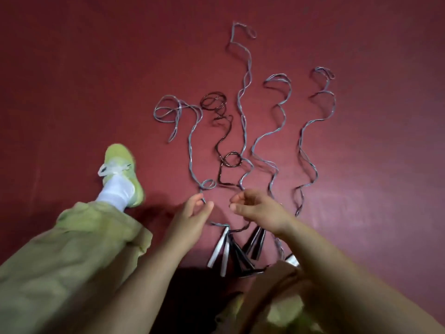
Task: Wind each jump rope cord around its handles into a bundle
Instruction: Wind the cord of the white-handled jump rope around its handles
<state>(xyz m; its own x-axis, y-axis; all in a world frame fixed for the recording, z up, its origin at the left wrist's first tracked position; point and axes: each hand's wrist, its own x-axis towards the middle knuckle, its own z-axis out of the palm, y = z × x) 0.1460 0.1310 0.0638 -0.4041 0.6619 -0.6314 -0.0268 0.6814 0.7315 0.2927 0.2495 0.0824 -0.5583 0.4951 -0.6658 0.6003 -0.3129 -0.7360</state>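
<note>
Low in the middle of the frame, the left hand [192, 213] pinches a grey cord [192, 150]. The right hand [255, 206], just beside it, is loosely curled; whether it holds anything I cannot tell. Handles [231, 251] lie below on the red floor [72, 68].

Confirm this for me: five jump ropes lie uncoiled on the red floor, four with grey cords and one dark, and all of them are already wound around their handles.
Not right. In the head view none is wound yet: the grey cords and the dark cord trail loose across the red floor, away from the handles. The left hand pinches a grey cord.
</note>
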